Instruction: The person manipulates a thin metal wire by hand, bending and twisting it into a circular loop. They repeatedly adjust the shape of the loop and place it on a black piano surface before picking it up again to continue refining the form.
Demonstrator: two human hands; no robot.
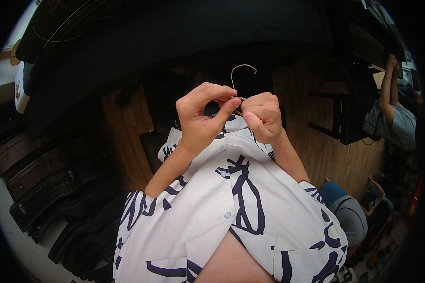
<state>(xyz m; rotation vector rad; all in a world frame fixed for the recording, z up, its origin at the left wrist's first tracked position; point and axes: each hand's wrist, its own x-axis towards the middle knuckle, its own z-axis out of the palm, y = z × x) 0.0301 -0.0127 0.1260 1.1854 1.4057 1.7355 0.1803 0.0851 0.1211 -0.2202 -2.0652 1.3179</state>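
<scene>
While I am watching from my remote seat, the thing that is mattering most is a thin, pale gold strand [232, 78], which is sitting right between the two hands, out beyond the chest of the patterned shirt [198, 207]. The left hand [199, 112] is pinching with thumb and forefinger, their tips nearly meeting at the strand, while a rounded gap is showing behind them. The right hand [265, 118] is curling into a fist, its thumb lying along the side, and it is gripping the looped part, which is peeking out on its left edge; how many turns it is hiding, I cannot tell.

From the pinch, the strand's free length is pointing away from the body, then bending over to the right like a hook, its tip dipping slightly back toward the hands. So I am reading two different answers for nearness: the left fingertips are sitting closer to the base of that hook, whereas the right knuckles are lying closer to its loose tip, just beside yet not touching. Any reach for that tip, I am judging, is favouring the right side.
</scene>
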